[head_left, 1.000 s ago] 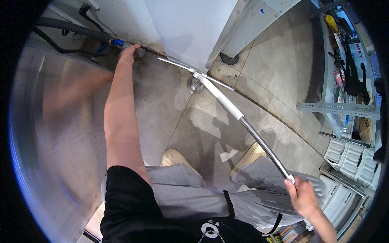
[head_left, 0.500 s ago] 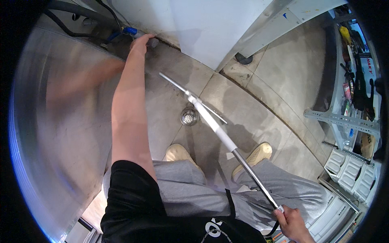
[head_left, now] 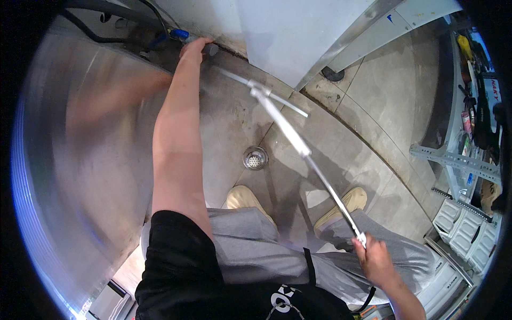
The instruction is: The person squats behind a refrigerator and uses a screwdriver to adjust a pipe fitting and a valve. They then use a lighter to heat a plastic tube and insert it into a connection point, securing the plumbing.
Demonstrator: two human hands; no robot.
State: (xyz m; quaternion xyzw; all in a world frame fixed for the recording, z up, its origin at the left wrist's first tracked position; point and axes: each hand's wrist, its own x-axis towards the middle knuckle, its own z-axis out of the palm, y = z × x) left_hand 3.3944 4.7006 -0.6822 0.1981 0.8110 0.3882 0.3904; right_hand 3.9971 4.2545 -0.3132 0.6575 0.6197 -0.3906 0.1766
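Black T-shirt [head_left: 213, 292]: large white capital lettering [head_left: 282, 297] across the front near the lower edge of the view, partly cut off by a fold.
Light-blue box [head_left: 487, 98]: bold capitals running sideways on the face toward the camera, on the shelving unit [head_left: 453, 160] at the far right.
White containers [head_left: 438, 284]: dark capitals printed along the tops, at least two of them alike, lower right beside the grey trousers.
Brown carton [head_left: 489, 194]: dark marks at its edge, too small to make out.
White metal leg [head_left: 368, 44]: a small blue mark [head_left: 390, 19], not legible as a character.
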